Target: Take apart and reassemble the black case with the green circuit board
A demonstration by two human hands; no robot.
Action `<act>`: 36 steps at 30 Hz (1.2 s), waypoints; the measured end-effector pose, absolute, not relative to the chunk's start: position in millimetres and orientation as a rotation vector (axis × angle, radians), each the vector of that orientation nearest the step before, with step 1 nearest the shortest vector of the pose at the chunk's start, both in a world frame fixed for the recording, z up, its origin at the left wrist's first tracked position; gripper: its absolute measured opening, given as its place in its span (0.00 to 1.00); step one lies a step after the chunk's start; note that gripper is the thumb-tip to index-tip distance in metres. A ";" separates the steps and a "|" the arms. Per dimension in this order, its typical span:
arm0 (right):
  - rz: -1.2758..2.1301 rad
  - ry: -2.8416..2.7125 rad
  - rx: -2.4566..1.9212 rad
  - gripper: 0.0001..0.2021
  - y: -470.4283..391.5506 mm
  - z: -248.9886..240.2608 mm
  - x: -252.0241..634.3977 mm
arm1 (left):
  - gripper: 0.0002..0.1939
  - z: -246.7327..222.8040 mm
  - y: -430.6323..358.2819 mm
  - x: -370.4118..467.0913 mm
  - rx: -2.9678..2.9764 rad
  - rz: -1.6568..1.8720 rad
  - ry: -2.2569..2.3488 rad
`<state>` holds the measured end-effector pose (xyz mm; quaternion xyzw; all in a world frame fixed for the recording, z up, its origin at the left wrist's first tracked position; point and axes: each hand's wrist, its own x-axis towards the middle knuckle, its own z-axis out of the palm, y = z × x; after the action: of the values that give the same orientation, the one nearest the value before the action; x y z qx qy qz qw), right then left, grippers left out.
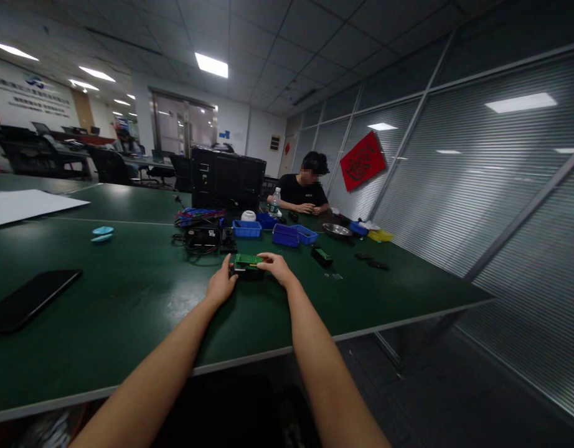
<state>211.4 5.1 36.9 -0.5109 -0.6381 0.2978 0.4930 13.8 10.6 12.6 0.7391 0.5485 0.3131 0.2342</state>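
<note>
A green circuit board [248, 259] sits in or on a black housing [250, 274] on the green table. My left hand [221, 283] grips the left end of the housing, thumb in front and fingers at the far side. On the right, my right hand [276, 266] closes its thumb and fingertips on the right end of the circuit board. A second black housing with a green board [321, 256] lies to the right, apart from both hands. Small clear pieces [336, 276] rest on the table near it.
Beyond my hands stand blue bins [285, 235], a black power unit with cables [202, 238], a white ball [248, 216] and a monitor [228, 178]. A metal bowl [337, 230] is farther right. A black slab [30, 298] lies left. Another person [303, 186] sits across the table.
</note>
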 end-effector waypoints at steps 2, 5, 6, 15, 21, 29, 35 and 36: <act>0.713 -1.556 -1.252 0.19 4.1 37.5 210.8 | 0.36 12.3 10.7 13.5 2.035 0.863 1.508; 0.711 -1.571 -1.266 0.19 4.3 36.6 210.3 | 0.36 11.0 11.6 13.5 2.046 0.867 1.512; 0.711 -1.576 -1.267 0.19 4.5 36.2 210.2 | 0.36 10.5 11.9 13.5 2.049 0.870 1.511; 0.739 -1.582 -1.290 0.19 1.3 38.2 208.2 | 0.36 9.4 12.8 13.4 2.059 0.871 1.525; 0.813 -1.549 -1.297 0.21 3.5 36.0 209.3 | 0.36 6.7 14.4 13.5 2.060 0.875 1.526; 0.798 -1.636 -1.344 0.22 2.5 35.7 209.8 | 0.36 4.8 15.6 14.0 2.067 0.871 1.523; 0.817 -1.671 -1.354 0.25 0.5 37.1 209.5 | 0.36 4.5 16.2 13.9 2.078 0.890 1.521; 0.810 -1.696 -1.363 0.25 0.6 36.8 209.4 | 0.36 4.5 16.3 13.9 2.081 0.892 1.522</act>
<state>209.4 0.6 36.8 -0.5385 -0.6700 0.3201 0.3982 13.9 16.3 4.5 0.7466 0.5459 0.3201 0.2054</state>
